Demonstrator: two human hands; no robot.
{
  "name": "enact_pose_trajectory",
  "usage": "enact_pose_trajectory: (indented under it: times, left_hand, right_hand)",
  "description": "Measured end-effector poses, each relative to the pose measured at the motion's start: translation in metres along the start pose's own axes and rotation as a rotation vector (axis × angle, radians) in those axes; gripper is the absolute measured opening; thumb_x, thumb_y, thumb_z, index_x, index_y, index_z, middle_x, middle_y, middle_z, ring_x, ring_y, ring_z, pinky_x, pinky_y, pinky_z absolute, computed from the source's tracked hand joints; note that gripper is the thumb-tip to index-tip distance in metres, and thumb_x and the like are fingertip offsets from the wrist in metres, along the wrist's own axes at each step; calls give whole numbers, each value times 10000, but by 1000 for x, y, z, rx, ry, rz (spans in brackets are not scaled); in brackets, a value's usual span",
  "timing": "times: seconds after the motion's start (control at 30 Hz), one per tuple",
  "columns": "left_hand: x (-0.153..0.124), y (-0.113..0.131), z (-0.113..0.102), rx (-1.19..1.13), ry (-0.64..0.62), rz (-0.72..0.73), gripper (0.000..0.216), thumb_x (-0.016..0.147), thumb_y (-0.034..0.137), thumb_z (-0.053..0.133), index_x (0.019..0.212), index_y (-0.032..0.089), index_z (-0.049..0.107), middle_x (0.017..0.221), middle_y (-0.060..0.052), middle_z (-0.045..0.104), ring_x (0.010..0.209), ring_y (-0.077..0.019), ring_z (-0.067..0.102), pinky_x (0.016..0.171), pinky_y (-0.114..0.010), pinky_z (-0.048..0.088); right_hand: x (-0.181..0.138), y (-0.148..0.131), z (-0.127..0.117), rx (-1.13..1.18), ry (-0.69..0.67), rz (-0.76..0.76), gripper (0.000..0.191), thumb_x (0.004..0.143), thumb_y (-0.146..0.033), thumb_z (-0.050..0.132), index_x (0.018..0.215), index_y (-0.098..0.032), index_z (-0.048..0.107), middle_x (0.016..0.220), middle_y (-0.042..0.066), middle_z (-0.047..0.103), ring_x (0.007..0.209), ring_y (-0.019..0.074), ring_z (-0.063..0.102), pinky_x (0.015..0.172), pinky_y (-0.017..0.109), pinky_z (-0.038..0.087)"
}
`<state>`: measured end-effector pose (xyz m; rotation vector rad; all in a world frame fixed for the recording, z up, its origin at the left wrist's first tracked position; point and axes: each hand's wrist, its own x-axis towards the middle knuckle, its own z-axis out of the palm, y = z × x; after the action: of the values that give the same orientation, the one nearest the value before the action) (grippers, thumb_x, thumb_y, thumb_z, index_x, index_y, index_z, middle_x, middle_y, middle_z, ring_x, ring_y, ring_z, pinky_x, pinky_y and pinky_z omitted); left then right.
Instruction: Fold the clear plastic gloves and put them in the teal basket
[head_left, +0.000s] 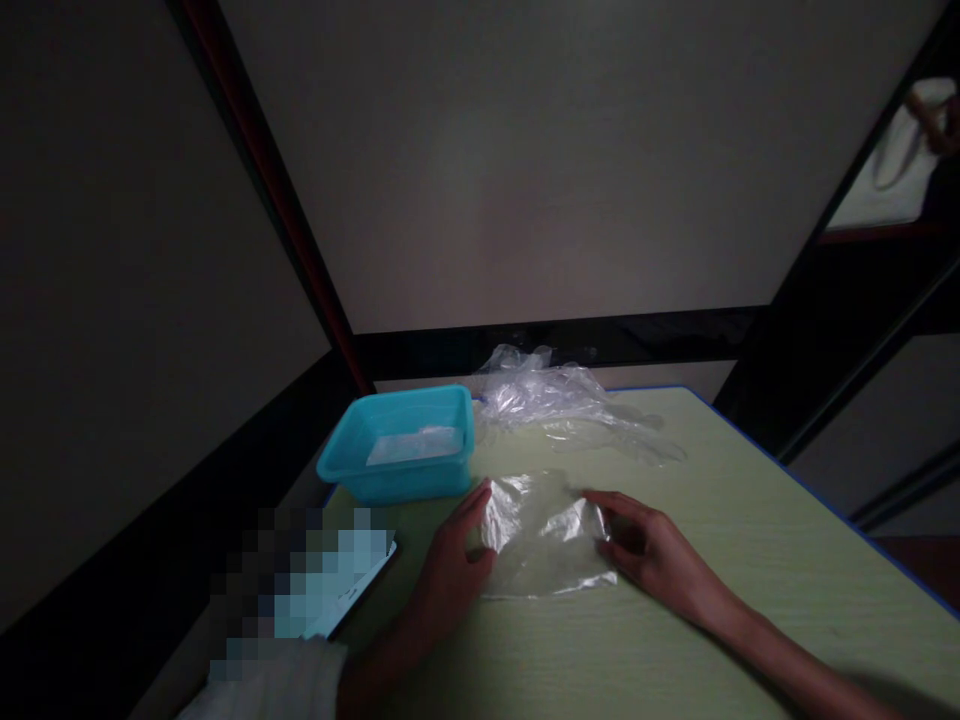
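A clear, shiny plastic bag [544, 540] lies spread out nearly flat at the middle of the table, between my two hands. My left hand [454, 550] holds its left edge, fingers at the upper part and thumb lower down. At the right edge, my right hand [645, 550] grips the bag with its fingers near the top corner and its thumb below. Behind the bag is a loose, crumpled heap of clear plastic bags [540, 390]. A turquoise plastic basket [409, 483] stands just beyond my left hand, with flat, clear plastic pieces [416, 445] inside.
The pale green table [750, 500] has a blue edge and meets a wall panel [525, 180] at the back. Left of my left hand lies a light blue flat object [345, 575], partly blurred out by pixels. A mirror-like strip [892, 170] shows at the upper right.
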<state>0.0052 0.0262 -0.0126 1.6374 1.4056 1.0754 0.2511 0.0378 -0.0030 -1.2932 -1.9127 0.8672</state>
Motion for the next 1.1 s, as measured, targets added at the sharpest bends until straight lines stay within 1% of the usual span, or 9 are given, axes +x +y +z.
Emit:
enact_pose_trajectory:
  times: [0.17,0.33,0.4,0.47,0.6,0.7,0.83,0.97,1.1]
  left_hand:
    - [-2,-11,3,80,19,30,642,651,15,495,1270,185,485,1400,-81,418,1289,-255,378,1076,-453,286]
    - [-7,-14,3,319,67,167,515,746,36,447,1235,181,511,1401,-94,408,1292,-258,370,1057,-470,317]
    - [-10,-9,4,409,-8,291,447,784,60,439,1202,179,543,1362,-95,461,1272,-251,400,1059,-458,322]
    - [-15,-2,5,455,-154,386,445,802,87,453,1234,170,521,1359,-106,467,1270,-253,402,1065,-453,320]
    - [-21,14,8,532,-432,440,605,805,155,521,1378,127,328,1464,-138,285,1353,-256,244,1098,-440,259]
    - [-22,19,8,661,-561,436,678,839,278,534,1406,61,231,1485,-181,187,1378,-262,144,1111,-440,219]
    - [-22,19,6,776,-619,430,721,866,401,503,1414,59,183,1493,-187,135,1384,-266,93,1113,-454,199]
    - [-22,20,3,807,-640,426,726,862,399,530,1418,74,195,1494,-184,143,1383,-274,95,1115,-445,186]
    - [-23,18,1,786,-661,457,661,849,383,575,1414,241,261,1517,-122,20,1380,-313,42,1104,-496,155]
  right_hand:
    - [-1,6,0,-180,31,-75,484,690,-129,503,1169,-150,565,1195,122,579,1117,275,519,970,493,395]
    - [-3,-1,-4,-317,32,-236,385,784,-119,418,1140,-138,565,1227,145,546,1137,261,502,966,497,397]
    - [-5,-8,-4,-392,-29,-307,372,838,-143,386,1168,-130,557,1262,157,530,1160,259,490,964,491,403]
    - [-8,-15,-2,-479,-134,-374,405,873,-191,392,1255,-116,504,1343,162,470,1236,271,425,1005,510,358]
    - [-14,-18,7,-593,-313,-456,578,899,-305,434,1417,-108,272,1464,148,277,1355,274,219,1091,532,190]
    - [-15,-13,12,-613,-389,-456,645,921,-425,392,1439,-111,170,1483,145,186,1368,261,153,1103,510,171]
    - [-14,-7,11,-599,-444,-438,694,911,-510,368,1444,-158,97,1488,120,156,1366,256,153,1105,502,178]
    - [-14,-4,6,-620,-452,-432,724,900,-536,371,1445,-192,39,1491,100,161,1363,267,159,1097,524,186]
    - [-15,-1,2,-656,-445,-445,745,894,-544,375,1444,-194,14,1486,119,160,1358,286,163,1077,561,200]
